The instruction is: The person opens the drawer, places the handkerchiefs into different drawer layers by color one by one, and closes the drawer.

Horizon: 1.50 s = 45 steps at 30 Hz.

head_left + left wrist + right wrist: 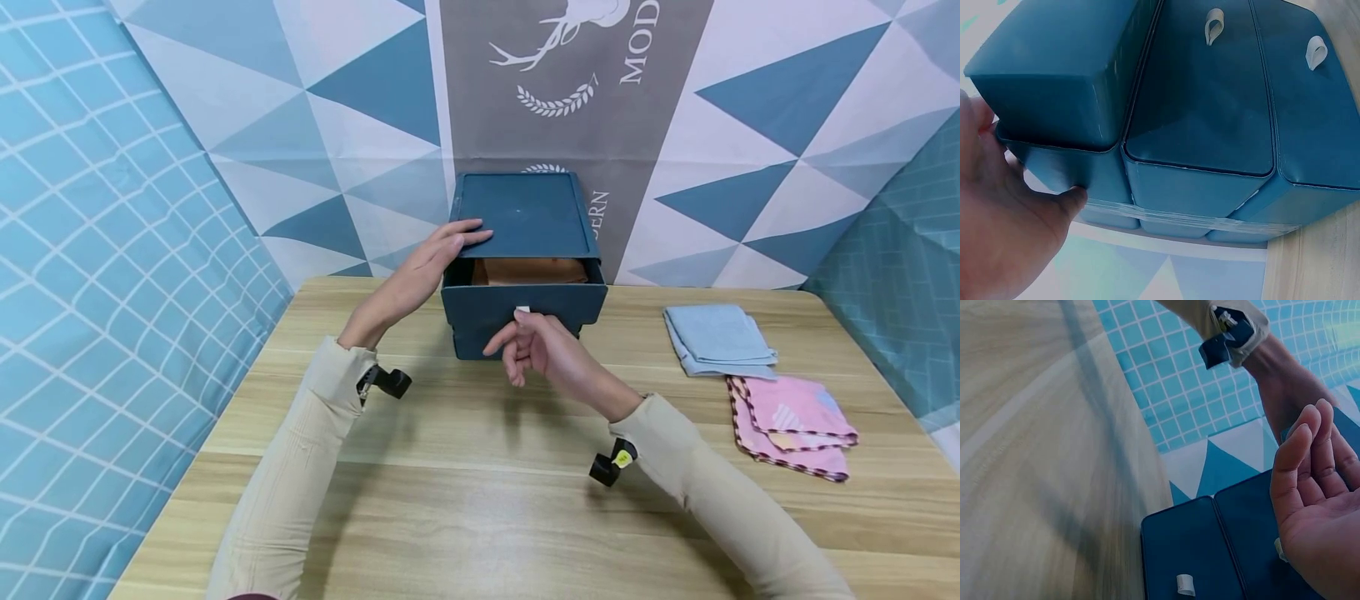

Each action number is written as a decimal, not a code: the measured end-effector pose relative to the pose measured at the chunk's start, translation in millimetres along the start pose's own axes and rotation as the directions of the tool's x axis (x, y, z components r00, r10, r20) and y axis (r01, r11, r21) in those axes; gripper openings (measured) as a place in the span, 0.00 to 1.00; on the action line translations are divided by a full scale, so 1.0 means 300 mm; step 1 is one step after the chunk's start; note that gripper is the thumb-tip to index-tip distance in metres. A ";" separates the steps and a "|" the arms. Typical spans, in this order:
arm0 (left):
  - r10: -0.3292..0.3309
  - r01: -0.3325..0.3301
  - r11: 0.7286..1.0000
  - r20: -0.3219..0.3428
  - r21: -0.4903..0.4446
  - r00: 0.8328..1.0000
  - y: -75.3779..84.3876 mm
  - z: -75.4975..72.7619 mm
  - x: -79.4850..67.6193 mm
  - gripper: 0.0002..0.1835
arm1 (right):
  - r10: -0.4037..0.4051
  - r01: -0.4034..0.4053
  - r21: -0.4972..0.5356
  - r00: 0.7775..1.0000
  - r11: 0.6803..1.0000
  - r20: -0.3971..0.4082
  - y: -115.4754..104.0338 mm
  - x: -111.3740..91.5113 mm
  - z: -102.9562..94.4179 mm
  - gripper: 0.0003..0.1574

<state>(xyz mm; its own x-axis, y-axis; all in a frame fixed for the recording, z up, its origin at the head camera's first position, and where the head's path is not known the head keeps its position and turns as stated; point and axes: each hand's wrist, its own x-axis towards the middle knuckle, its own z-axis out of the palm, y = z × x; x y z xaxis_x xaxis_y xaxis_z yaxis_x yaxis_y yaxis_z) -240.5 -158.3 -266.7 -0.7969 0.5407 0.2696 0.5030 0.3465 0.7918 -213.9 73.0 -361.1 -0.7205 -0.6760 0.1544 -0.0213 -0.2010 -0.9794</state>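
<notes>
A dark blue drawer box stands at the back of the table, its top drawer pulled partway out. Something brown lies inside that drawer. My left hand rests on the box's left edge, fingers straight over the top and thumb against the side. At the drawer front, my right hand pinches the white pull tab beside the thumb tip; its other fingers are loosely bent. Lower drawers show their own tabs, a middle one and a bottom one.
To the right on the wooden table lie a folded light blue cloth and a folded pink cloth with a checked border. Patterned fabric hangs behind the box. Clear tape runs along the box's side.
</notes>
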 end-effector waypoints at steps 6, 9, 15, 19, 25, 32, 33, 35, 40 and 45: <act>-0.002 0.002 1.000 -0.001 -0.003 1.000 0.001 -0.004 -0.004 0.25 | 0.003 -0.003 0.028 1.000 1.000 -0.018 0.001 0.031 -0.017 0.35; -0.004 0.004 1.000 -0.003 -0.002 1.000 0.001 -0.003 -0.004 0.25 | 0.001 0.001 0.042 1.000 0.999 -0.030 0.001 0.047 -0.028 0.35; -0.001 0.000 1.000 -0.010 -0.009 1.000 -0.005 0.002 -0.001 0.25 | -0.003 0.007 0.067 0.999 0.998 -0.054 0.000 0.071 -0.046 0.34; 0.004 -0.004 1.000 -0.012 -0.020 1.000 -0.010 0.006 0.001 0.24 | 0.005 0.001 0.093 0.998 0.996 -0.069 -0.003 0.083 -0.053 0.35; 0.027 -0.027 0.999 -0.020 -0.017 0.999 -0.010 0.008 0.003 0.24 | 0.012 0.002 0.171 0.997 0.985 -0.081 -0.003 0.099 -0.062 0.34; 0.056 -0.056 0.998 -0.026 -0.004 0.998 -0.015 0.012 0.001 0.23 | 0.020 -0.003 0.194 0.996 0.981 -0.082 0.002 0.101 -0.064 0.34; 0.062 -0.062 0.998 -0.024 -0.001 0.998 -0.017 0.013 0.002 0.23 | 0.029 -0.011 0.186 0.995 0.982 -0.092 0.004 0.098 -0.065 0.34; 0.071 -0.071 0.998 -0.020 0.004 0.997 -0.019 0.015 0.004 0.23 | 0.059 -0.040 0.164 0.992 0.986 -0.114 0.007 0.089 -0.068 0.35; 0.069 -0.069 0.998 -0.017 -0.004 0.997 -0.021 0.013 0.004 0.23 | 0.147 -0.132 0.115 0.980 0.985 -0.131 0.020 0.054 -0.087 0.40; 0.070 -0.070 0.998 -0.024 0.001 0.997 -0.026 0.008 0.002 0.23 | 0.173 -0.164 0.083 0.978 0.983 -0.117 0.037 0.018 -0.102 0.42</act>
<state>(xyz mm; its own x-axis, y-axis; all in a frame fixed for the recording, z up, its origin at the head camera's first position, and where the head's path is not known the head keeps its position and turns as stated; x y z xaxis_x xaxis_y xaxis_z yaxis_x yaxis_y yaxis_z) -244.0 -158.8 -274.1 -0.7673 0.5450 0.3378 0.5582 0.3085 0.7703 -239.2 89.0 -375.1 -0.7896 -0.6127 -0.0337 0.1546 -0.1455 -0.9772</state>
